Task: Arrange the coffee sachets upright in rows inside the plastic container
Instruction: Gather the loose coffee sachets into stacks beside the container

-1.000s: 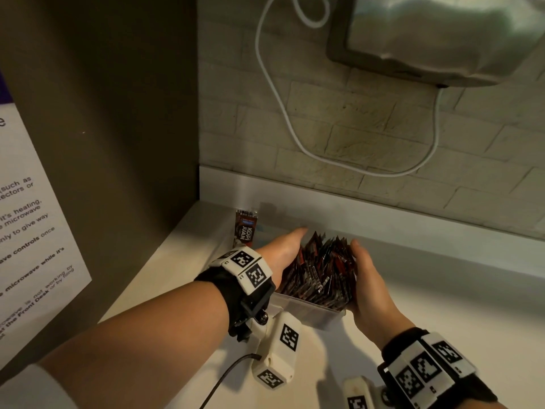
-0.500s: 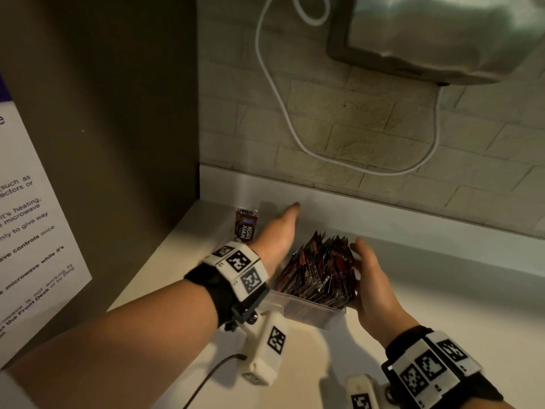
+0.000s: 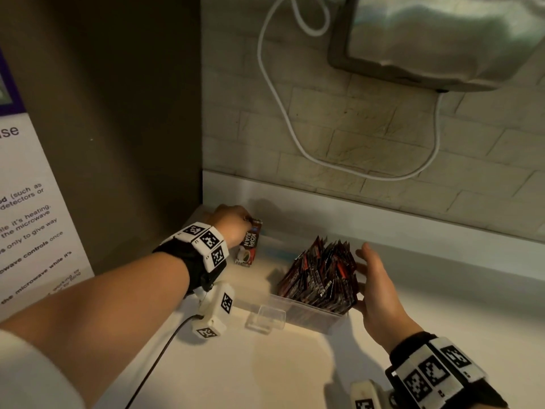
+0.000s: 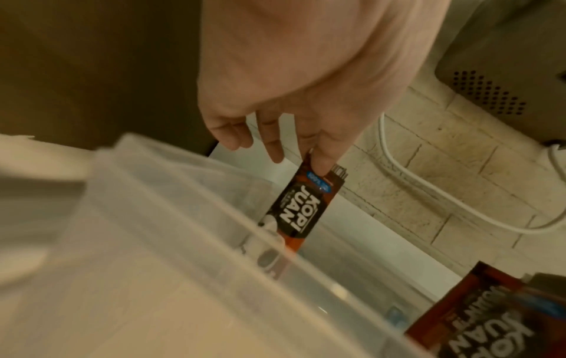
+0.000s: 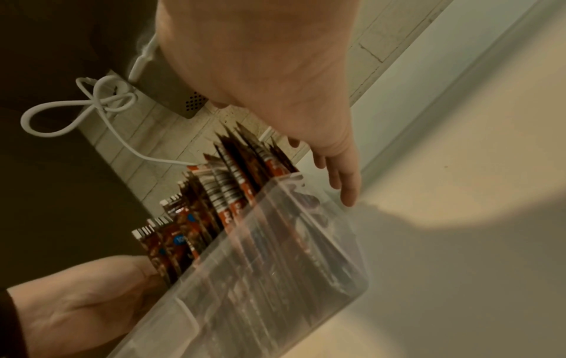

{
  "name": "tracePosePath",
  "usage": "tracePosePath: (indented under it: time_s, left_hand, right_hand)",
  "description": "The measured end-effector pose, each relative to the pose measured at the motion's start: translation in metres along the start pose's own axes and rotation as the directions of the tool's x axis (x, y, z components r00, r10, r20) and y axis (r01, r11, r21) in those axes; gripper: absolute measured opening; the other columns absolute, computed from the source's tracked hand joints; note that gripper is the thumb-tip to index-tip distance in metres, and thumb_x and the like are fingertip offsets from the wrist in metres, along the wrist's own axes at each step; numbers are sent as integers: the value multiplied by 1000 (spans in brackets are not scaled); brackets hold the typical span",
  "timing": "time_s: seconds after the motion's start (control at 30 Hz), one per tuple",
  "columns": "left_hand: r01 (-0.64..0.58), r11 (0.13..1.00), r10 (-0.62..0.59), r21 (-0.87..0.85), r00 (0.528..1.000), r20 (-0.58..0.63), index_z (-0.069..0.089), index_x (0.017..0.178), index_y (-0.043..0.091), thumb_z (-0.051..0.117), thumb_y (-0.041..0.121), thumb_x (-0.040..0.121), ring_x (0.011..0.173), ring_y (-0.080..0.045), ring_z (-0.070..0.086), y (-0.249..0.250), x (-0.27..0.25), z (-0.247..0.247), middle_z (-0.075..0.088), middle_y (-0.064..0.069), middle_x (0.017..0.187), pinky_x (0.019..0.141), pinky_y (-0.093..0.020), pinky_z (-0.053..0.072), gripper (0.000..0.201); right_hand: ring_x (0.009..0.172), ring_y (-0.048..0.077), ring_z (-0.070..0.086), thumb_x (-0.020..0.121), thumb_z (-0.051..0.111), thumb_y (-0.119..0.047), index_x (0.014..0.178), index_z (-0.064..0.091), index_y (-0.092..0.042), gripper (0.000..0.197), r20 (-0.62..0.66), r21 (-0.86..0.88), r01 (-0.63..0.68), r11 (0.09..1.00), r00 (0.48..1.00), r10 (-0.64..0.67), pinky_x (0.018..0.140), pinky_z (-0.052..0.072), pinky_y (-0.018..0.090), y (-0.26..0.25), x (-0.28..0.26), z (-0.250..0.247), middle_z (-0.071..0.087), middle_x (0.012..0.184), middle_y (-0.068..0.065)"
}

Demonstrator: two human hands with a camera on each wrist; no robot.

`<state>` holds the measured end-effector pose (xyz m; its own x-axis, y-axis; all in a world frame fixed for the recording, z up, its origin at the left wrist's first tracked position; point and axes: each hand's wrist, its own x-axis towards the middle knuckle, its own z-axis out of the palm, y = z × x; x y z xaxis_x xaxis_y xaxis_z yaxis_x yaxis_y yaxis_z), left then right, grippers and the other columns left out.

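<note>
At the container's far-left end, L hand now pinches the top edge of a lone sachet standing upright; 0.5 s ago it hovered flat over the packed sachets, 1 s ago it pressed their left side. R hand has fingers straight, alongside the bundle's right face; contact can't be confirmed. Packed sachets stand upright, fanned, at the container's right end. Container sits on white counter.

Clear plastic container, glossy foil sachets, rough brick wall
</note>
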<state>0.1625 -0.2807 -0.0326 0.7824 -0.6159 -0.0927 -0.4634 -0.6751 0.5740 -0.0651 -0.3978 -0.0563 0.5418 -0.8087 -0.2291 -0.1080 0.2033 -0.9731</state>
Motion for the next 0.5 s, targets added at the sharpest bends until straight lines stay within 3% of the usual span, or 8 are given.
tracePosePath:
  time_s: [0.07,0.13,0.17,0.23,0.3,0.37,0.43,0.5]
  left_hand:
    - [-51,995,53,-81,998,30,61,94,41,54,42,88,101,-30,60,3,2,8,64,-7,110,89,-34,47,9]
    - [-108,984,115,-140,993,38,57,82,53,48,56,73,99,-32,58,4,10,20,64,-5,104,93,-44,47,13]
    - [-150,975,163,-164,984,71,58,83,52,51,52,76,101,-31,57,9,7,23,64,-5,106,95,-44,46,10]
    - [-203,948,244,-244,958,151,63,104,35,56,23,92,103,-24,57,25,-16,19,63,-6,114,89,-28,46,19]
    - [-211,922,284,-325,939,196,60,118,16,50,6,97,81,-14,56,35,-27,26,61,-7,111,63,-12,43,25]
    - [-160,909,264,-384,936,234,57,112,19,43,6,99,52,-9,45,40,-34,35,59,-3,96,42,-16,37,23]
    - [-64,885,208,-461,941,268,55,112,20,36,7,101,37,-7,37,42,-38,45,51,-1,76,35,-19,30,25]
    - [-2,831,183,-556,945,271,50,127,21,34,9,102,32,-3,35,44,-45,50,46,0,68,32,-17,29,32]
  right_hand:
    - [113,26,54,93,37,-56,133,40,-26,50,-7,-1,-1,1000,1000,1,95,44,51,0,0,-2,49,131,1]
    - [115,27,53,93,37,-57,136,39,-26,53,-8,-1,-3,1000,1000,3,96,44,52,1,0,-3,48,134,2]
    - [115,26,53,93,37,-56,136,39,-25,53,-7,0,-4,1000,1000,4,95,44,50,1,0,-3,48,133,2]
    - [111,23,55,94,37,-55,134,41,-25,50,-2,3,-5,1000,1000,5,91,45,47,1,-1,-2,51,130,1]
    - [108,21,56,94,37,-55,131,43,-26,47,2,5,-10,1000,1000,10,90,46,47,1,-2,0,53,127,-1]
    - [108,22,56,94,37,-54,127,44,-27,43,2,-1,-11,1000,1000,11,92,47,48,1,-3,1,53,127,-1]
    - [109,22,56,94,37,-55,124,45,-29,40,7,-7,-15,1000,1000,15,92,47,48,1,-3,1,55,124,-3]
    - [109,21,58,93,37,-57,121,47,-32,39,32,-14,-21,1000,999,21,93,48,48,2,-5,1,58,120,-7]
